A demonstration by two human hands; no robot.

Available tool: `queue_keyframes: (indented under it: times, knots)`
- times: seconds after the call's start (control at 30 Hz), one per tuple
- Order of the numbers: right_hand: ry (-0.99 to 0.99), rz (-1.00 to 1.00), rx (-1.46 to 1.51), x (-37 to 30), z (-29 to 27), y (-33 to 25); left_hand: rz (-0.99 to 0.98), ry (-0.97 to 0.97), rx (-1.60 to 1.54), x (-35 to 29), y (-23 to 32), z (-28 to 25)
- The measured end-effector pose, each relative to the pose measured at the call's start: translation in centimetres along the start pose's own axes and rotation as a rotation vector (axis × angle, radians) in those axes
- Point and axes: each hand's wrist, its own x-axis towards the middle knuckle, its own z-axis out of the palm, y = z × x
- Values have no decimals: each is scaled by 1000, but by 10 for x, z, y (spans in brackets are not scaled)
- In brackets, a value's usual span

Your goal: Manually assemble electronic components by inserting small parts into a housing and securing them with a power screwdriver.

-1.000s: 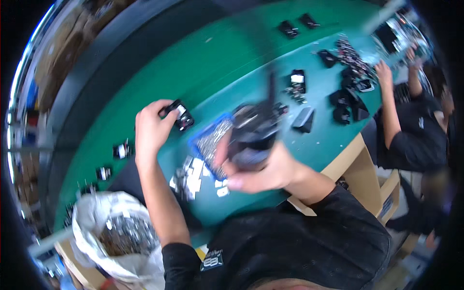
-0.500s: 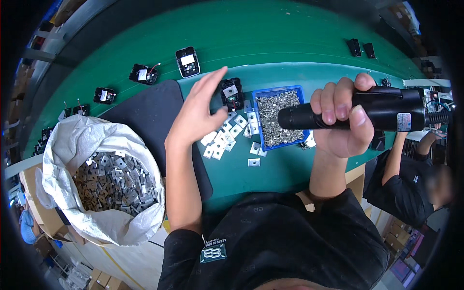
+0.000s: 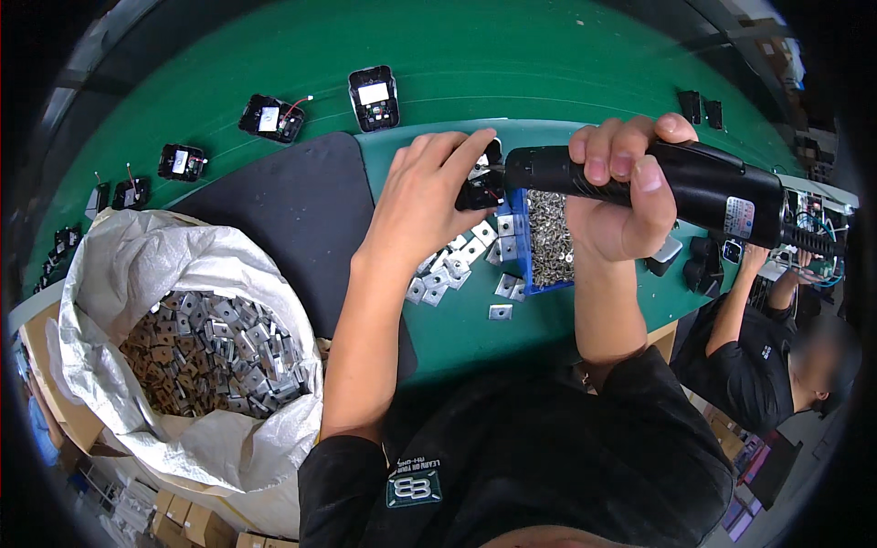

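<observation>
My right hand (image 3: 626, 187) is wrapped round a black electric screwdriver (image 3: 713, 187), held nearly level with its nose pointing left. Its bit reaches a small black plastic housing (image 3: 477, 194), which has a silvery square plate inside. My left hand (image 3: 425, 196) grips this housing from the left, fingers along its far side and thumb at the near side, covering part of it. Beneath the screwdriver stands a blue tray (image 3: 524, 247) full of small screws (image 3: 550, 242). Square metal plates with centre holes (image 3: 452, 265) lie loose between my left forearm and the tray.
A white woven sack (image 3: 91, 338) full of metal plates (image 3: 219, 347) stands at the left beside a dark mat (image 3: 283, 219). Several black housings, one with a white plate (image 3: 375, 96), line the green belt (image 3: 512, 64) beyond. Another person (image 3: 758, 356) works at the right.
My left hand has gone from spread fingers to gripping the housing. The screwdriver has moved left and slightly away from me, its bit now at the housing. The whole view has shifted slightly.
</observation>
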Motion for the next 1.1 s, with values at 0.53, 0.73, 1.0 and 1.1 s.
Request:
queue_keyframes:
  times: [0.53, 0.73, 1.0, 1.1]
  knots:
    - [5, 19, -19, 0, -3, 9, -24, 1, -38, 1, -2, 1]
    - [3, 6, -9, 0, -4, 11, -24, 7, -40, 1, -2, 1]
    - [-106, -4, -12, 1, -1, 16, -35, 18, -75, 2, -4, 0]
    - [-181, -29, -31, 1, 0, 18, -36, 0, -96, 3, -5, -1]
